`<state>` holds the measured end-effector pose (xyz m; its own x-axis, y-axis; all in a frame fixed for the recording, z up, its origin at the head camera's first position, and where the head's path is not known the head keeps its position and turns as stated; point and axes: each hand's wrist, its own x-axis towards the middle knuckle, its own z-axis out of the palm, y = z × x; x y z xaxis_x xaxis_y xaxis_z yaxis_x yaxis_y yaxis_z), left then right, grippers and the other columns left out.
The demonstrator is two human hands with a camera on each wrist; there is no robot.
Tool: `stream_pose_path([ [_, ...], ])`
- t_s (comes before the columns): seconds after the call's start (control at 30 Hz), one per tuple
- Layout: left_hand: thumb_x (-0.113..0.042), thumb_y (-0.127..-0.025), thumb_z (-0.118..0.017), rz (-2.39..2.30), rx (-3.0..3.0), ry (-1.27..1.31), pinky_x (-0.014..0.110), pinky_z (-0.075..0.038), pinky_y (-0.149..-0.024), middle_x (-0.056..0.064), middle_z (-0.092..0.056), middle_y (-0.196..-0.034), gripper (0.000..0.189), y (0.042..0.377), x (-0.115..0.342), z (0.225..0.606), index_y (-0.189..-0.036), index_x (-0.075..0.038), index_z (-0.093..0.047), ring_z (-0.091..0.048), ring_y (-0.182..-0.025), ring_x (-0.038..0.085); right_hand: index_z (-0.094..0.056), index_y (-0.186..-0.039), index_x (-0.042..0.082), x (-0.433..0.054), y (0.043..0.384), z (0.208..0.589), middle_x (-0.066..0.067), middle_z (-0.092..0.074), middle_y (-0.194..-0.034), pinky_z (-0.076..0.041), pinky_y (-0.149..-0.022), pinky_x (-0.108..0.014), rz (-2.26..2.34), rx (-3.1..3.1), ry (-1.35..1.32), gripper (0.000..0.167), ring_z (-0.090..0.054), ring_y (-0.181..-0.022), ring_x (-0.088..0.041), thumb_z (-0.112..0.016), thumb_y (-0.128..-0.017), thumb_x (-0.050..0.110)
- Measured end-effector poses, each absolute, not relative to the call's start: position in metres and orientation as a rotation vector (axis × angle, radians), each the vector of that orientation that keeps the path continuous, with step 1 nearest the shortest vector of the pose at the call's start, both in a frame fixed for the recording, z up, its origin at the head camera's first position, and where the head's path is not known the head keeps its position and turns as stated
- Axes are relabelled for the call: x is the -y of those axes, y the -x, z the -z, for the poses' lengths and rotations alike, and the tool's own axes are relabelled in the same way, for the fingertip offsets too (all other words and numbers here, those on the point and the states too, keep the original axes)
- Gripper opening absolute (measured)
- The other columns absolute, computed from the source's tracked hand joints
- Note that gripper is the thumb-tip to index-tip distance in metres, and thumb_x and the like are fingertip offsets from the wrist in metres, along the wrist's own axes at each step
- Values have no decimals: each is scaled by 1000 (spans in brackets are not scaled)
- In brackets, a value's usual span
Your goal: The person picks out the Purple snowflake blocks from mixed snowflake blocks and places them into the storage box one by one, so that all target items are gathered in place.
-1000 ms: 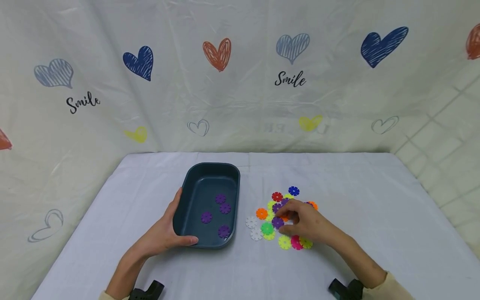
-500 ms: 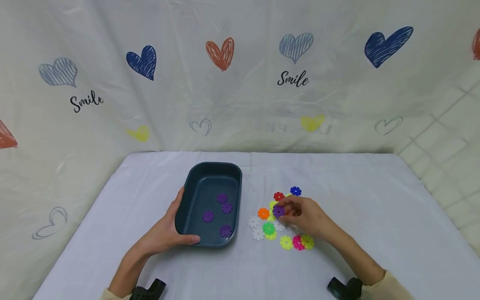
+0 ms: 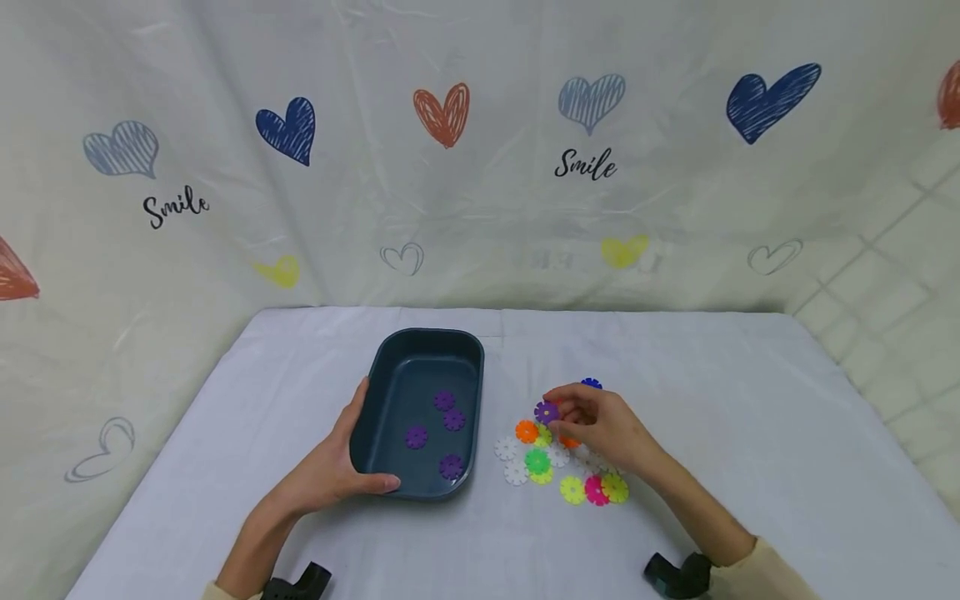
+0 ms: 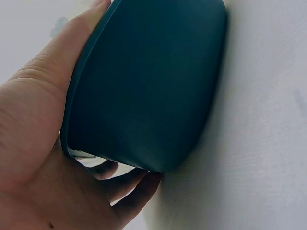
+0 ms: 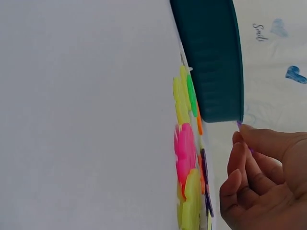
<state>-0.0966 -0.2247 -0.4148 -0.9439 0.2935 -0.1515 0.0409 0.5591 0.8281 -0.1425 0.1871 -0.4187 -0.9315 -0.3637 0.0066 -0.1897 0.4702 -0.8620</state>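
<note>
My right hand (image 3: 603, 425) pinches a purple snowflake building disc (image 3: 547, 412) between thumb and fingertips, raised above the loose pile. In the right wrist view only a thin purple edge of that disc shows at the thumb tip. My left hand (image 3: 330, 467) grips the near left corner of a dark teal tray (image 3: 480, 367). Its thumb lies over the near rim, and its fingers spread along the left wall. Inside the tray several purple discs (image 3: 451, 467) lie flat. In the left wrist view, the tray's outer wall (image 4: 148, 81) fills the middle, with curled fingers behind it.
Right of the tray lies a pile of loose discs: orange (image 3: 527, 431), green (image 3: 537, 461), white (image 3: 516, 472), pink (image 3: 597, 490), yellow (image 3: 572, 490) and blue (image 3: 592, 383). My right hand hides part of it. A white cloth (image 3: 750, 400) covers the table; a heart-printed curtain (image 3: 495, 192) hangs behind.
My right hand has lifted the purple disc off the pile and moved slightly up and left with it. The left hand and tray keep their place.
</note>
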Motion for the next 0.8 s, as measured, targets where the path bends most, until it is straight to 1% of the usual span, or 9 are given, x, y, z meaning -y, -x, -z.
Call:
stream_pose_path([
  [0.2,-33,-76,-93,-1316,-2539,-291,76,-27,-116,14,5,-177,141,96,225,414,-165,-39,15,-13,-159,48,-72,-125,10,-184,144,419,-8,-72,-97,-59,-75,-21,1506,-2499,508,33,-69,-85,-16,-79,-93,15],
  [0.3,-33,-76,-93,-1315,-2542,-297,76,-28,-116,14,4,-177,141,97,224,415,-165,-38,15,-14,-159,48,-72,-126,10,-181,145,417,-8,-72,-98,-59,-74,-21,1520,-2499,512,34,-69,-85,-16,-79,-93,15],
  [0.43,-32,-75,-93,-1322,-2537,-280,76,-27,-116,15,4,-177,141,96,225,414,-167,-34,14,-14,-159,48,-72,-126,11,-174,147,417,-7,-71,-99,-59,-72,-22,1522,-2504,511,35,-69,-84,-19,-79,-93,15],
  [0.57,-33,-75,-93,-1311,-2545,-278,76,-29,-116,15,4,-177,141,95,224,414,-167,-32,14,-16,-158,48,-71,-127,12,-170,147,417,-7,-71,-98,-60,-71,-24,1521,-2502,502,35,-69,-83,-21,-79,-93,17],
  [0.8,-36,-75,-93,-1293,-2555,-279,74,-31,-115,15,3,-177,141,96,224,414,-165,-39,15,-18,-158,48,-71,-126,12,-168,147,415,-7,-71,-99,-58,-75,-19,1525,-2501,512,34,-68,-87,-17,-79,-94,17],
])
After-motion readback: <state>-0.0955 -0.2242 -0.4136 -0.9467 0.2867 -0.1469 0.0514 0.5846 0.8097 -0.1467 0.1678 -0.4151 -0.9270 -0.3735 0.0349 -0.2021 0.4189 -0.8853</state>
